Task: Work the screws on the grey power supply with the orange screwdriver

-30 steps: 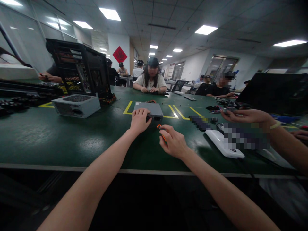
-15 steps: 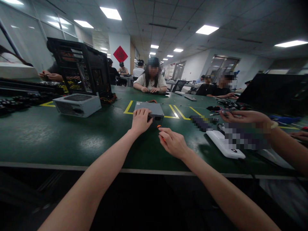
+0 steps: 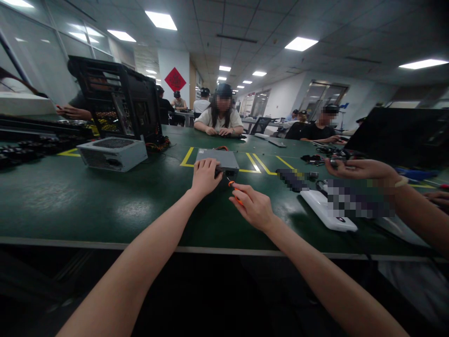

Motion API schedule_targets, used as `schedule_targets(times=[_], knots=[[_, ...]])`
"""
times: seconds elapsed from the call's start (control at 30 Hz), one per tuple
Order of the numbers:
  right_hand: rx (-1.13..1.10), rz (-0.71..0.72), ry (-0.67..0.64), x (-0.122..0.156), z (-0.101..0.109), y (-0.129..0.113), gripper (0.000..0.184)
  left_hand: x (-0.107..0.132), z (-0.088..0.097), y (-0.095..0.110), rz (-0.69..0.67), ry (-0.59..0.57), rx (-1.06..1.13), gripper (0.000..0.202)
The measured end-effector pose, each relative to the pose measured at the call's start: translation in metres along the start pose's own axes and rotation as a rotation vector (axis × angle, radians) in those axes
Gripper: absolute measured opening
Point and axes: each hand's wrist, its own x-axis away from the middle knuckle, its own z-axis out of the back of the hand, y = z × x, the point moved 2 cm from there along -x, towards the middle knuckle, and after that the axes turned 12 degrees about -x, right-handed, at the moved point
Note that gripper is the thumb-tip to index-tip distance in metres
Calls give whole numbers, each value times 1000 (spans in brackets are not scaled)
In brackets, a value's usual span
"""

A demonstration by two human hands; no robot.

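A flat grey metal box (image 3: 220, 158) lies on the green table (image 3: 70, 196) inside yellow tape lines. My left hand (image 3: 205, 177) rests on its near left corner, fingers curled over the edge, pressing it down. My right hand (image 3: 253, 206) is closed round an orange-handled screwdriver (image 3: 234, 191), whose dark tip points up-left at the box's near face.
A grey power supply (image 3: 112, 153) and a black computer case (image 3: 117, 104) stand at the left. A white device (image 3: 328, 209) lies to the right. A neighbour's hand (image 3: 354, 168) works at the right among small tools. Other people sit across the table.
My right hand has shifted slightly and tilted the screwdriver, so its tip now reaches the box's near face. My left hand stays on the box. The neighbour's hand moved a little.
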Motion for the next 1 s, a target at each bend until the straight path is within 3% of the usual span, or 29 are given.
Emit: schedule_targets(times=[0.13,0.37,0.83,1.0], knots=[[22,-53,47,-1,2,2,16,0,0,0,-2,7,2,29],[8,26,29,-2,-1,-2,23,0,-1,0,-2,-6,-3,30],[97,-12,85,2,-2,3,27,0,-1,1,0,-13,6,31],[95,21,40,1,-1,0,29,1,-1,0,-1,-3,-13,30]])
